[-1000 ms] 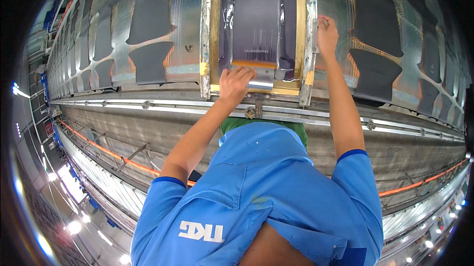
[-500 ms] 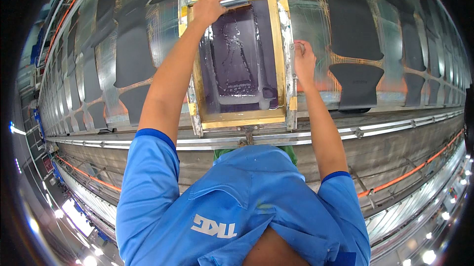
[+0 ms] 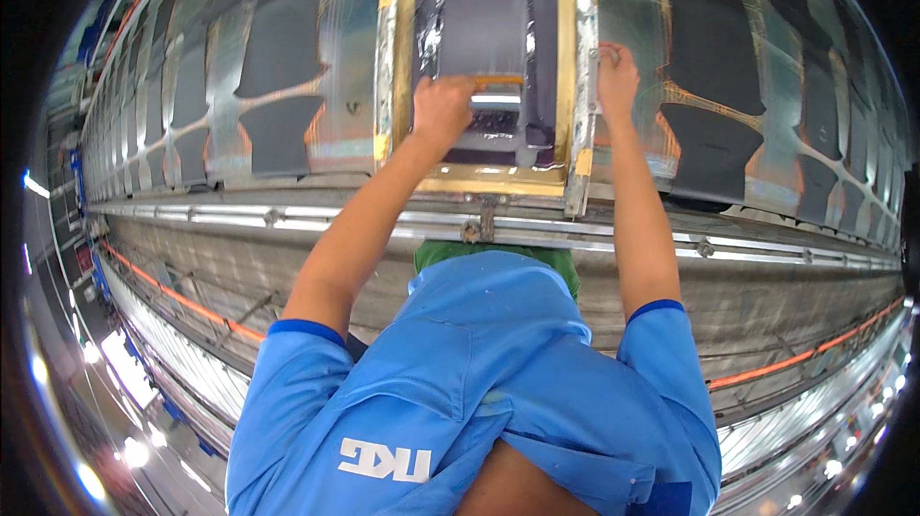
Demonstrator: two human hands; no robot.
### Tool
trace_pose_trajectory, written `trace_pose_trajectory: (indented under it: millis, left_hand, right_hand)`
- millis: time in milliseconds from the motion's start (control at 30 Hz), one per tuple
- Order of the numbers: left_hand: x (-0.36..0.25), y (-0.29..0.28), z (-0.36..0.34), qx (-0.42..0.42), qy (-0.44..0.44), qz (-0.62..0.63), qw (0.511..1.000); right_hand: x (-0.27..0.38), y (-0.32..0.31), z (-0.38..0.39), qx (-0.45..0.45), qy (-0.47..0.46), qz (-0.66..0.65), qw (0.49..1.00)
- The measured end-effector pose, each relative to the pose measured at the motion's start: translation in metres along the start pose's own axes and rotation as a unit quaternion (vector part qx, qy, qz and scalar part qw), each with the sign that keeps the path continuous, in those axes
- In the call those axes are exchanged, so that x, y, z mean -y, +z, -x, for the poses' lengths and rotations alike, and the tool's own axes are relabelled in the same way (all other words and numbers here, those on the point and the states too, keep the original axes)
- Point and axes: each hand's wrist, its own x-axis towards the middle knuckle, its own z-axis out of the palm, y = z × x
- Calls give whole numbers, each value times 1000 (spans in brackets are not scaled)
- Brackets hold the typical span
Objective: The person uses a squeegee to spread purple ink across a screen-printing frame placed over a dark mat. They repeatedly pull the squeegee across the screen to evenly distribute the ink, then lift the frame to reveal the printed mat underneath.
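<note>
In front of me a screen printing frame (image 3: 388,42) lies on the long table, its edges patched with yellow tape. Wet, clear-looking ink glistens on its dark purple mesh (image 3: 484,18). My left hand (image 3: 444,114) is closed round the left end of a squeegee (image 3: 496,99) with a shiny metal holder and an orange-brown blade edge. The squeegee lies across the lower half of the mesh. At the frame's right side rail my right hand (image 3: 616,80) has its fingers curled by the rail's edge; what they grip, if anything, is hard to make out.
Dark grey cut panels (image 3: 714,147) lie in rows on the glossy table to both sides of the frame. Along the table's near edge runs a metal rail (image 3: 364,226), with a bracket (image 3: 487,219) below the frame. Beyond it, an orange tube (image 3: 182,288) stretches across.
My left hand has drawn the squeegee from the far end of the mesh toward me, past the middle. The mesh behind it looks smoother. My right hand stays at the frame's right rail.
</note>
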Motion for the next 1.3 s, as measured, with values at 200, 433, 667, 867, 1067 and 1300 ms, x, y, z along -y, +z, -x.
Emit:
trace_pose_trajectory:
  millis: [200, 433, 667, 867, 1067, 1300]
  left_hand:
    - [-42, 33, 100, -58, 32, 28, 997]
    - [-69, 31, 88, -66, -33, 130, 989]
    - [-78, 7, 69, -20, -53, 116, 992]
    - [-43, -12, 98, 65, 25, 91, 993]
    - [49, -48, 129, 29, -30, 183, 982]
    - [79, -63, 134, -41, -99, 205, 973]
  right_hand:
    - [-26, 0, -29, 35, 38, -24, 998]
    - [-46, -23, -66, -1, -24, -19, 1000]
    - [10, 4, -41, 26, -26, -49, 998]
    - [22, 29, -11, 35, -13, -95, 995]
    - [64, 66, 33, 54, 48, -148, 986]
    - [69, 88, 21, 22, 34, -80, 996]
